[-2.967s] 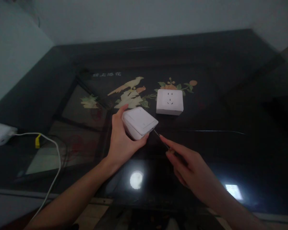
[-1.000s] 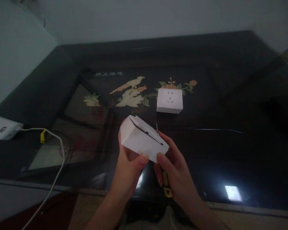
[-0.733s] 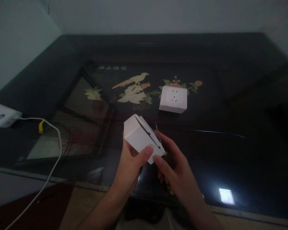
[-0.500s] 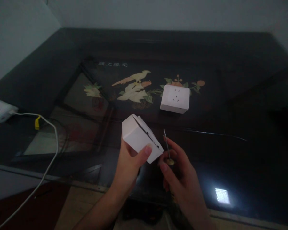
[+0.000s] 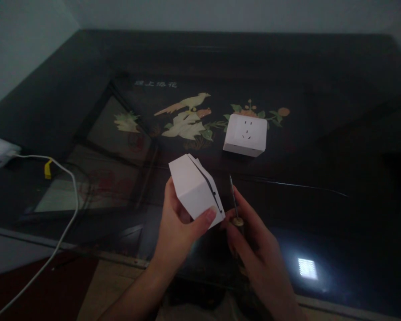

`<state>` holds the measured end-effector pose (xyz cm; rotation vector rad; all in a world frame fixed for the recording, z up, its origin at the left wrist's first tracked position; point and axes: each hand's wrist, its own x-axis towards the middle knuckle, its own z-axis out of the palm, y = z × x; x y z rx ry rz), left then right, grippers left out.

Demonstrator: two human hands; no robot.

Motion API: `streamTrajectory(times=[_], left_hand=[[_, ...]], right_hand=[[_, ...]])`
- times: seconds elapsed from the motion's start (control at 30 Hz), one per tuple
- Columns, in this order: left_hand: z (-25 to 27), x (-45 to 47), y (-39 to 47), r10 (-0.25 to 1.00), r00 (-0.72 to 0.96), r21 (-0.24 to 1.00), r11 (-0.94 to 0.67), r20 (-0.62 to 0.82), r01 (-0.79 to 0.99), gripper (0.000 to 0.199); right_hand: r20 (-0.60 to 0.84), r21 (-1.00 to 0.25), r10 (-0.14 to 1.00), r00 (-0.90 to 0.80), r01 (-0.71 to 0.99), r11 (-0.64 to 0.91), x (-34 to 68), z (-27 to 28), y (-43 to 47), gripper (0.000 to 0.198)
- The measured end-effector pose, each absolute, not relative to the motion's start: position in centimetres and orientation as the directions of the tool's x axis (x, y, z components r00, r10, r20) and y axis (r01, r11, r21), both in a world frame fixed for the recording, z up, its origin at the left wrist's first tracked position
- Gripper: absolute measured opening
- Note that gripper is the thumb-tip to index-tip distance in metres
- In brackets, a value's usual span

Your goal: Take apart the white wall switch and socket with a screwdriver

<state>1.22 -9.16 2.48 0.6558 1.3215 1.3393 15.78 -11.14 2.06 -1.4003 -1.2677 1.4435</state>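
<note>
Casing (image 5: pixel 192 191) sat tilted in the grip of the left hand (image 5: pixel 178 227), above the worktop (image 5: pixel 321 187), presumably to bare its gapped seam (image 5: pixel 207 181); the right hand (image 5: pixel 260 245) grasped a screwdriver (image 5: pixel 234 198) just beside it.

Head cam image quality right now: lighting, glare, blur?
Head view: dim overall; bright glare patch low right on the glossy black tabletop; slots on the far socket box legible; tool handle in the right hand partly lost in shadow.

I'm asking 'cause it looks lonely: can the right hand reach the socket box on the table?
Probably yes: nothing seems to block the right hand from the socket box, though that hand's grip is around a screwdriver-like tool.
</note>
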Motion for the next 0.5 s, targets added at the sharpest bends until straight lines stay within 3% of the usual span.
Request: streamTrajectory(times=[0.23, 0.5], left_hand=[[2.9, 0.9, -8.4, 0.924, -0.366, 0.994, 0.108, -0.113, -0.034, 0.078], [2.2, 0.8, -8.5, 0.901, -0.431, 0.991, 0.093, -0.043, 0.096, 0.08]], right_hand=[[-0.216, -0.963, 0.948, -0.232, 0.213, -0.167, 16.9, 1.0, -12.4, 0.05], [0.024, -0.937, 0.978, -0.207, 0.336, 0.094, 17.2, 0.8, -13.1, 0.054]])
